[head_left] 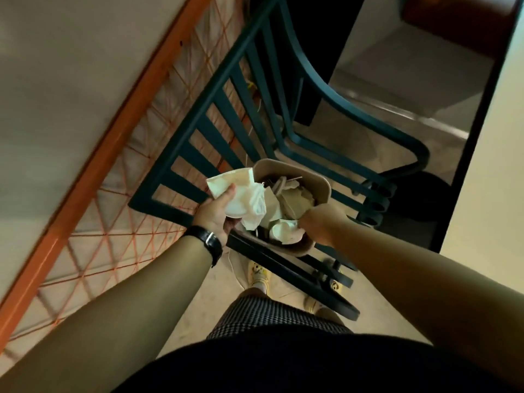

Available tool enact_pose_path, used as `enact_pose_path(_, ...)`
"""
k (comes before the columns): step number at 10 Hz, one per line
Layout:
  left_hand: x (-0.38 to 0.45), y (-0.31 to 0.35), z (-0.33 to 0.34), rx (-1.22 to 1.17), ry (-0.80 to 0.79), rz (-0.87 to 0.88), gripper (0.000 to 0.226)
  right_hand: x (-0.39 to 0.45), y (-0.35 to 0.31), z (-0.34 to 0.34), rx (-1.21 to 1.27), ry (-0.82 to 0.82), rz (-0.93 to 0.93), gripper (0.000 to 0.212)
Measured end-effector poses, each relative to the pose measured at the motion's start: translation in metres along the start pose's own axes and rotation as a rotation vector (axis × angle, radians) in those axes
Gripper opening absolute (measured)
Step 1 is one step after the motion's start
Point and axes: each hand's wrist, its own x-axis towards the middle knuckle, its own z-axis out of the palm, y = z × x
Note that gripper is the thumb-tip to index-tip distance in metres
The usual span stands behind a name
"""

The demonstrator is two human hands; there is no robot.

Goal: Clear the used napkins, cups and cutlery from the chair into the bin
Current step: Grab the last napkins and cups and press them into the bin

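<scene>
left hand (218,214): fingers curled round crumpled white napkins (243,198), at the near-left edge of the chair (198,154) seat | right hand (320,222): grips the near rim of a tan tray (317,184) on the seat | tray: holds brown paper, a white cup (283,231), dark cutlery (269,181) | left wrist: black watch (211,243)

A casual eating place, such as a café or food court, is suggested. A dark green slatted metal chair (255,114) is seen on a beige tiled floor (357,143), with a brown disposable tray (323,188) of crumpled napkins (249,205) and paper scraps set on its seat. An orange metal frame with crossed orange cords (113,154) stands beside it, and a dark wooden tabletop corner (459,21) is seen at the upper right.
</scene>
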Motion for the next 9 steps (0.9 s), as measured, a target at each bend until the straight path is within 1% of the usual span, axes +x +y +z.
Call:
enact_pose_path(1,0.015,0.0,0.01,0.214,-0.03,0.003,0.031,-0.007,-0.014,-0.01,0.103,0.139,0.132,0.011)
enact_pose_path(2,0.026,0.0,0.025,0.448,-0.064,0.042,0.032,-0.003,-0.02,-0.017,0.165,0.15,0.098,0.016)
enact_pose_path(3,0.034,0.0,0.037,0.664,-0.114,0.04,0.049,0.0,-0.032,-0.021,0.321,0.116,0.171,0.024)
enact_pose_path(4,0.035,0.002,0.044,0.835,-0.133,0.026,0.082,0.0,-0.041,-0.016,0.453,0.146,0.166,0.03)
enact_pose_path(5,0.028,-0.007,0.044,1.116,-0.087,0.255,0.09,-0.006,-0.037,-0.01,0.273,0.275,0.051,0.058)
enact_pose_path(6,0.019,-0.02,0.037,1.515,-0.021,0.673,0.099,-0.012,-0.029,0.014,-0.011,0.304,-0.072,0.083)
enact_pose_path(7,0.03,-0.033,0.032,1.873,-0.176,0.784,0.093,-0.011,-0.021,0.036,-0.258,0.288,-0.182,0.089)
enact_pose_path(8,0.044,-0.043,0.03,2.216,-0.317,0.667,0.082,0.001,-0.008,0.051,-0.486,0.206,-0.179,0.085)
enact_pose_path(9,0.05,-0.051,0.028,2.394,-0.377,0.582,0.075,0.008,-0.002,0.065,-0.595,0.144,-0.162,0.088)
